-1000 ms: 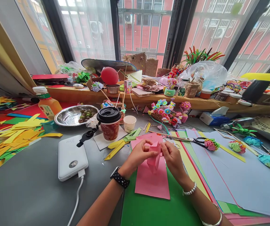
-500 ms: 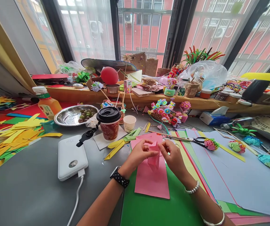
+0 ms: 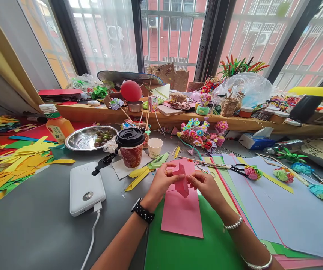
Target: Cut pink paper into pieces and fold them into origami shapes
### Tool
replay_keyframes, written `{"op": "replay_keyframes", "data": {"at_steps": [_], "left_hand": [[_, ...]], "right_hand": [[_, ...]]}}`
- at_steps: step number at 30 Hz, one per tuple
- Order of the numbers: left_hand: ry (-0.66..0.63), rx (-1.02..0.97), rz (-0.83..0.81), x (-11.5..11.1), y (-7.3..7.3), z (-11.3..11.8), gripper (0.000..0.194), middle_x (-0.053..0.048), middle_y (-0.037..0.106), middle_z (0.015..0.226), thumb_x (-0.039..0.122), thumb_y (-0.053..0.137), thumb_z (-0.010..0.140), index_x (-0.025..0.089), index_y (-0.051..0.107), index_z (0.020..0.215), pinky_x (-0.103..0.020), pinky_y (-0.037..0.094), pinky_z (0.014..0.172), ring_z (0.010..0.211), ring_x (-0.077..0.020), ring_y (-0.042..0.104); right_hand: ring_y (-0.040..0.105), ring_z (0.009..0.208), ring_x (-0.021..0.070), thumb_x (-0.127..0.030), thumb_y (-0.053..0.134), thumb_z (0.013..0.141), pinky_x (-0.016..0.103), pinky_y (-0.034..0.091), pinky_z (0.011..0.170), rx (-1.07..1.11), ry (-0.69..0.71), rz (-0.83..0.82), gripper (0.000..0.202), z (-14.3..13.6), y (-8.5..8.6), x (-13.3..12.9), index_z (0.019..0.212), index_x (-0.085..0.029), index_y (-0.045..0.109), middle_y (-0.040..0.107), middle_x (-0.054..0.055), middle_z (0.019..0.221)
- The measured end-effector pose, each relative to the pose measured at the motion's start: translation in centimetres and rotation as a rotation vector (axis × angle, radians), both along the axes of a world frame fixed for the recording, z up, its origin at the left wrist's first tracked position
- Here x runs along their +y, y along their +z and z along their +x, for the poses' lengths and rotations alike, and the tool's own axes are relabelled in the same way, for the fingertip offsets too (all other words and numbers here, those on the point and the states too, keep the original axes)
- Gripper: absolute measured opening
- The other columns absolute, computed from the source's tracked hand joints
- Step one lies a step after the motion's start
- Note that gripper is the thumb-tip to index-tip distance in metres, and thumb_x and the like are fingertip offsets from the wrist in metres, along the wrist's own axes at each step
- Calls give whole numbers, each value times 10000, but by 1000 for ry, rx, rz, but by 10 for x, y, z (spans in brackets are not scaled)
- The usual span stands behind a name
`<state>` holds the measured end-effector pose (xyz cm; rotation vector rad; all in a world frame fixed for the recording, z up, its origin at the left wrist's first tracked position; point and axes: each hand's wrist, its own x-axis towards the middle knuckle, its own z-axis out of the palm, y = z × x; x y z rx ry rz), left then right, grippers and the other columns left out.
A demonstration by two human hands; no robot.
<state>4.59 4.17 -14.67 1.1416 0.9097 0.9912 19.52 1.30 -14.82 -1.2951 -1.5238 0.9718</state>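
Between my two hands is a folded piece of pink paper, raised a little above the desk. My left hand grips its left side with thumb and fingers. On its right edge, the fingertips of my right hand pinch the paper. Below lies a flat pink sheet, resting on a green sheet. Folded yellow and green paper strips lie just left of my left hand. To the right of my right hand are scissors.
A lidded paper cup, a small white cup and a white power bank stand to the left. Yellow strips pile up at far left. Large paper sheets and paper flowers lie on the right.
The folded pink paper has turned and tilted in my hands. My right hand has shifted slightly down, and both hands still grip the paper.
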Motion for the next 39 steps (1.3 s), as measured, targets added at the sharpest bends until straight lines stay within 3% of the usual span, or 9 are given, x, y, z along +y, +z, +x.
{"op": "replay_keyframes", "data": {"at_steps": [12, 18, 27, 39], "left_hand": [[-5, 34, -8, -1, 0, 0, 445, 22, 588, 593, 275, 700, 546, 169, 422, 877, -230, 385, 544, 578, -155, 588], [-3, 38, -17, -1, 1, 0, 434, 47, 556, 535, 275, 708, 528, 171, 420, 836, -216, 361, 522, 540, -143, 574], [83, -59, -39, 0, 4, 0, 425, 10, 592, 639, 210, 693, 554, 167, 393, 853, -213, 403, 530, 559, -119, 554], [10, -23, -35, -1, 6, 0, 463, 0, 593, 632, 235, 700, 546, 151, 409, 897, -208, 383, 524, 556, -122, 551]], "right_hand": [[510, 571, 132, -351, 540, 712, 222, 376, 518, -139, -7, 20, 219, 0, 1, -2, 664, -152, 619, 596, 22, 615], [481, 543, 115, -346, 542, 708, 212, 356, 492, -93, 31, -20, 209, -1, 2, -3, 649, -151, 588, 567, 11, 598], [489, 544, 115, -337, 560, 681, 212, 359, 503, 1, 84, -117, 193, -2, 1, 0, 624, -156, 599, 570, 2, 581], [481, 551, 111, -366, 544, 699, 212, 357, 506, 22, 97, -103, 229, -3, 3, -1, 642, -152, 602, 562, 1, 586]]}}
